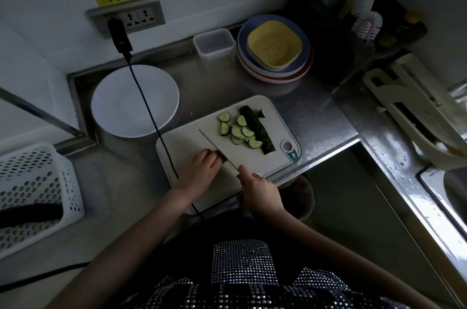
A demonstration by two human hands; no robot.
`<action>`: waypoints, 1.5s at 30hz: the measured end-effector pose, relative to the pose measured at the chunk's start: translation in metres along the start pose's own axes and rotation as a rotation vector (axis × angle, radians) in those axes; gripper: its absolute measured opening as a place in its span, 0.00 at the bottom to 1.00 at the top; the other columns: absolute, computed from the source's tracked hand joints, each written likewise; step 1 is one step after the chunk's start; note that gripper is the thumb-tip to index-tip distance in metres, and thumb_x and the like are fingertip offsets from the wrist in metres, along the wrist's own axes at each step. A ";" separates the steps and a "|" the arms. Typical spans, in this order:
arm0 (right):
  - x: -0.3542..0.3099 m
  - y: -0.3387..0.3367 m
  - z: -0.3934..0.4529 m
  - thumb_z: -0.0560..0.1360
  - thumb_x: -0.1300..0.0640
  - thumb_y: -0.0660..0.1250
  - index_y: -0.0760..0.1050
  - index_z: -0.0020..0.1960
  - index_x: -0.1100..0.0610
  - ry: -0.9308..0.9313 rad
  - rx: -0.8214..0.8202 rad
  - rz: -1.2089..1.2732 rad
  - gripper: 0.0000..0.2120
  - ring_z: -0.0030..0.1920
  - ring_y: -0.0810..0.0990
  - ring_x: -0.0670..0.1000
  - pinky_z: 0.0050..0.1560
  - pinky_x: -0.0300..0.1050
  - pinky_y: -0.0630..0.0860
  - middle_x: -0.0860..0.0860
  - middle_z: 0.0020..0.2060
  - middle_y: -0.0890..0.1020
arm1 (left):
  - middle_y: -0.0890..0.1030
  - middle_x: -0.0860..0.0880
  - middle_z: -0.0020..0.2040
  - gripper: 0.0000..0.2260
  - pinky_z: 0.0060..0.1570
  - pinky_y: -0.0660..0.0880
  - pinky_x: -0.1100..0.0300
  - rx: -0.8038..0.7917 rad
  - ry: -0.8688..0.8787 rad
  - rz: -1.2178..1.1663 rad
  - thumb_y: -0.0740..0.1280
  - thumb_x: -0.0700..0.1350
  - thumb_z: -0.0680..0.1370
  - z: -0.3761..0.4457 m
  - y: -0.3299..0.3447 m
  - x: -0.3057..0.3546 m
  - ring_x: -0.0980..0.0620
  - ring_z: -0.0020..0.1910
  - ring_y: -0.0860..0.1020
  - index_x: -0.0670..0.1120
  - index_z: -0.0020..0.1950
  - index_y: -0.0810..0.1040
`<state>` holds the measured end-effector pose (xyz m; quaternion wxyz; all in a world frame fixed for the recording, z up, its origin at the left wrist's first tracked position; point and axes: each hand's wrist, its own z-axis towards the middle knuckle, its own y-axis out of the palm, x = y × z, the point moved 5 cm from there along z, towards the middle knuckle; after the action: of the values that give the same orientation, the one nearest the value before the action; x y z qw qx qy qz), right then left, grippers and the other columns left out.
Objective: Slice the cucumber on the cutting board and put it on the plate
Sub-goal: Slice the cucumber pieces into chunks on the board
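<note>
Nearest, the left hand (pixel 202 169) pins a dark cucumber piece (pixel 219 156) on the cutting board (pixel 192 147), its grip curled over it, while the right hand (pixel 257 187) grips the knife (pixel 218 150), blade running away to the upper left. Beyond lie the slices (pixel 240 132) and a long cucumber half (pixel 257 129), lengthwise away from both hands, nearer the right. Farther left on the bench, the white plate (pixel 135 100) waits bare.

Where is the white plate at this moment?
In the head view the white plate sits on the counter's left side, just beyond the cutting board's far-left corner, below the wall socket, with nothing on it.
</note>
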<state>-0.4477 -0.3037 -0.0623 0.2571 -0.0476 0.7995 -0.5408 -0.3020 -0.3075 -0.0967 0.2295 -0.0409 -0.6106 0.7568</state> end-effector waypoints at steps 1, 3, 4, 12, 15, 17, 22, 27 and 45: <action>0.000 0.000 0.000 0.82 0.52 0.53 0.58 0.55 0.51 -0.002 -0.008 -0.002 0.05 0.42 0.79 0.61 0.34 0.47 0.67 0.57 0.44 0.78 | 0.68 0.44 0.53 0.17 0.44 0.78 0.51 -0.004 -0.002 -0.006 0.56 0.39 0.71 0.000 0.000 0.000 0.42 0.51 0.69 0.41 0.60 0.66; -0.001 -0.001 0.000 0.81 0.54 0.53 0.59 0.57 0.52 -0.008 -0.025 -0.011 0.06 0.43 0.80 0.61 0.34 0.48 0.69 0.56 0.46 0.79 | 0.67 0.44 0.53 0.16 0.44 0.79 0.51 -0.005 -0.002 -0.007 0.56 0.39 0.71 -0.001 0.001 0.000 0.42 0.51 0.69 0.41 0.59 0.66; -0.001 -0.002 0.000 0.81 0.55 0.53 0.60 0.58 0.53 -0.010 -0.030 -0.018 0.06 0.43 0.80 0.61 0.35 0.48 0.69 0.57 0.47 0.79 | 0.67 0.44 0.53 0.16 0.44 0.79 0.50 -0.008 -0.002 -0.004 0.56 0.39 0.71 -0.001 0.001 -0.001 0.42 0.51 0.69 0.41 0.59 0.66; -0.001 -0.003 0.000 0.82 0.55 0.53 0.60 0.61 0.53 -0.008 -0.032 -0.053 0.09 0.43 0.80 0.61 0.35 0.48 0.69 0.57 0.46 0.77 | 0.68 0.44 0.52 0.16 0.44 0.78 0.51 -0.029 -0.026 0.003 0.56 0.40 0.72 -0.002 0.005 -0.002 0.42 0.50 0.69 0.41 0.59 0.67; -0.001 -0.001 0.001 0.81 0.56 0.54 0.59 0.61 0.52 -0.006 -0.039 -0.045 0.10 0.42 0.80 0.61 0.35 0.47 0.69 0.57 0.46 0.77 | 0.71 0.43 0.52 0.16 0.43 0.78 0.51 -0.040 -0.040 0.010 0.56 0.40 0.72 -0.001 0.005 -0.002 0.42 0.50 0.70 0.41 0.59 0.68; 0.000 0.001 0.002 0.81 0.56 0.54 0.59 0.60 0.52 0.002 -0.042 -0.020 0.09 0.44 0.80 0.61 0.36 0.47 0.69 0.57 0.46 0.78 | 0.75 0.42 0.50 0.16 0.43 0.78 0.51 -0.049 -0.053 0.011 0.56 0.40 0.72 -0.001 0.005 -0.002 0.42 0.50 0.70 0.41 0.59 0.68; 0.001 0.006 0.003 0.81 0.56 0.54 0.59 0.60 0.52 0.032 -0.048 0.016 0.09 0.44 0.80 0.62 0.38 0.50 0.72 0.59 0.47 0.79 | 0.75 0.41 0.52 0.16 0.45 0.78 0.50 -0.067 -0.053 0.012 0.56 0.39 0.72 -0.001 0.004 -0.001 0.42 0.51 0.69 0.40 0.59 0.68; 0.003 0.007 0.006 0.79 0.61 0.54 0.59 0.61 0.53 0.087 -0.087 -0.001 0.12 0.44 0.79 0.62 0.36 0.49 0.69 0.60 0.44 0.78 | 0.75 0.40 0.55 0.17 0.45 0.78 0.49 -0.083 -0.064 -0.002 0.54 0.39 0.70 -0.002 0.006 -0.001 0.42 0.54 0.68 0.40 0.59 0.67; 0.000 -0.007 0.000 0.82 0.49 0.53 0.62 0.53 0.54 0.095 0.010 0.149 0.08 0.42 0.78 0.63 0.35 0.49 0.68 0.60 0.42 0.79 | 0.76 0.41 0.51 0.17 0.46 0.78 0.52 -0.003 -0.037 -0.019 0.56 0.38 0.71 -0.001 -0.001 -0.001 0.44 0.52 0.70 0.40 0.59 0.68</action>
<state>-0.4491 -0.3068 -0.0558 0.2584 0.0389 0.8096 -0.5257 -0.3009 -0.3069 -0.0956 0.2254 -0.0212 -0.6163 0.7543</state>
